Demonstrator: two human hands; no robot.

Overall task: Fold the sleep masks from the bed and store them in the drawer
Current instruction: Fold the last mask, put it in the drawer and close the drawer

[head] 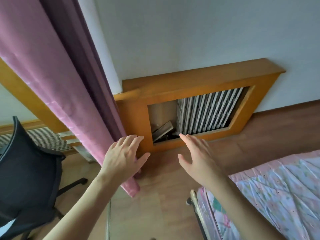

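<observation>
Head: bed (285, 184) beside right hand (199, 158) (empty).

glossy wood radiator cover (199, 80), cloth curtain (52, 66)

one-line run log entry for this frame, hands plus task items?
left hand: open, empty, by curtain | right hand: open, empty | bed: corner in view | masks: none visible | drawer: none visible

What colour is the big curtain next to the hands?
The curtain is pink, with a darker purple layer behind it, seen in the head view.
</observation>
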